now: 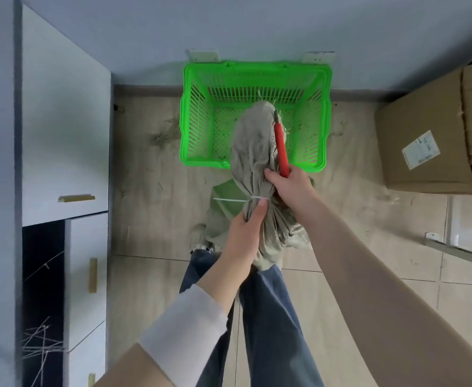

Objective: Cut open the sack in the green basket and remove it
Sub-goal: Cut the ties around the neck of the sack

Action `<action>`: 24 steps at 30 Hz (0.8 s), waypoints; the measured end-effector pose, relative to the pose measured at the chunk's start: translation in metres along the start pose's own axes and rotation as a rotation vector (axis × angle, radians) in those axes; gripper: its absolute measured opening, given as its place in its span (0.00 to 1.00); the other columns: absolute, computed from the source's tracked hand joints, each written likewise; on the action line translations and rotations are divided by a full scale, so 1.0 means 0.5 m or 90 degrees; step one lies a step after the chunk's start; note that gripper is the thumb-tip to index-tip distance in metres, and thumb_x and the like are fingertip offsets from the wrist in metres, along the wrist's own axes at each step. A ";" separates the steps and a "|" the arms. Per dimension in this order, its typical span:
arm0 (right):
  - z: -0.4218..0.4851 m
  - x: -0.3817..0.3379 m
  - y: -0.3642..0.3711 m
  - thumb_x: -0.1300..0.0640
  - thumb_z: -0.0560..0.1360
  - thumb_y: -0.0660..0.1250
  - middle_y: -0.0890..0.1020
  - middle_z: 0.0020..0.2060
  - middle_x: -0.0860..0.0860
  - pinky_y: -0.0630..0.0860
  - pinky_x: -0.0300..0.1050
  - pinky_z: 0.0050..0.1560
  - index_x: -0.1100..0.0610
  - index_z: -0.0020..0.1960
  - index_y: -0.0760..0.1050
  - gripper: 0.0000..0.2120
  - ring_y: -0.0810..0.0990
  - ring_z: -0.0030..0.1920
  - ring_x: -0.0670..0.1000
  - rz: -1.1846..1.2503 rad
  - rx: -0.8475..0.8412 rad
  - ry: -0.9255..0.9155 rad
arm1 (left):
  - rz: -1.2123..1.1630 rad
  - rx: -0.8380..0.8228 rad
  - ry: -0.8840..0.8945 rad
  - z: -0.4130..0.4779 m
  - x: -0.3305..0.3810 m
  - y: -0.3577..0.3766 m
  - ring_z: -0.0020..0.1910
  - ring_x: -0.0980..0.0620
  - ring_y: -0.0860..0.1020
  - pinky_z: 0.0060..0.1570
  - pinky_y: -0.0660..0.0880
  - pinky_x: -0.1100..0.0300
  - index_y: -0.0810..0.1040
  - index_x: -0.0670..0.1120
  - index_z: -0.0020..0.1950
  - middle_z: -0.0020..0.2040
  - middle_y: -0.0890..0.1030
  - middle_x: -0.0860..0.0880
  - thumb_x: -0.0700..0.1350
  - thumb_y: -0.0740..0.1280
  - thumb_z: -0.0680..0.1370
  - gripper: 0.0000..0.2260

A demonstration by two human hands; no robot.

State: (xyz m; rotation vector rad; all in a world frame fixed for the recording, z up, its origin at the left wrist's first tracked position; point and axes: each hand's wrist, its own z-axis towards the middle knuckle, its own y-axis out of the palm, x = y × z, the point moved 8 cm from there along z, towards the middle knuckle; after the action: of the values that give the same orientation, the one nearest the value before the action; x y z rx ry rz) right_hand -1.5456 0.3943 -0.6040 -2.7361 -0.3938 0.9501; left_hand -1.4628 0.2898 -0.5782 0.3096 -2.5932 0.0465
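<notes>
Left hand (243, 233) curls its fingers round the bunched neck of the grey cloth sack (253, 146), thumb beside a white zip tie (229, 200) cinched round it. Right hand (290, 188) grips a red-handled cutter (282, 152), whose dark tip lies along the sack, pointing away. The sack is held over the near rim of the green basket (195, 113); whether it touches inside cannot be told. A white cabinet (61, 121) stands far left, the basket on the floor in the middle, a cardboard box (424, 152) at right.
</notes>
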 end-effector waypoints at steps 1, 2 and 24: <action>0.007 0.012 0.009 0.51 0.73 0.66 0.78 0.41 0.55 0.72 0.46 0.45 0.59 0.50 0.76 0.11 0.76 0.42 0.54 -0.019 -0.015 0.018 | -0.017 0.009 -0.009 0.005 -0.007 -0.001 0.44 0.58 0.81 0.44 0.77 0.69 0.78 0.46 0.56 0.44 0.82 0.53 0.49 0.62 0.78 0.11; 0.013 0.023 0.019 0.52 0.74 0.66 0.78 0.41 0.55 0.73 0.46 0.46 0.60 0.50 0.76 0.12 0.76 0.42 0.54 -0.030 -0.034 0.039 | -0.037 0.022 -0.017 0.012 -0.015 -0.004 0.44 0.57 0.80 0.43 0.78 0.69 0.78 0.45 0.56 0.44 0.82 0.52 0.48 0.62 0.79 0.11; -0.197 0.011 -0.014 0.59 0.78 0.59 0.80 0.39 0.50 0.71 0.44 0.43 0.56 0.56 0.76 0.10 0.77 0.40 0.53 -0.205 0.059 -0.126 | 0.015 0.114 -0.038 0.093 0.036 -0.031 0.59 0.45 0.77 0.58 0.70 0.57 0.74 0.41 0.63 0.59 0.79 0.42 0.53 0.58 0.79 0.20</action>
State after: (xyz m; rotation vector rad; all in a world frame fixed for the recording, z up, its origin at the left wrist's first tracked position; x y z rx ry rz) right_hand -1.4805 0.3910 -0.5297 -2.4038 -0.7778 1.1177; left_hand -1.4972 0.2667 -0.6095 0.3496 -2.6569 0.2840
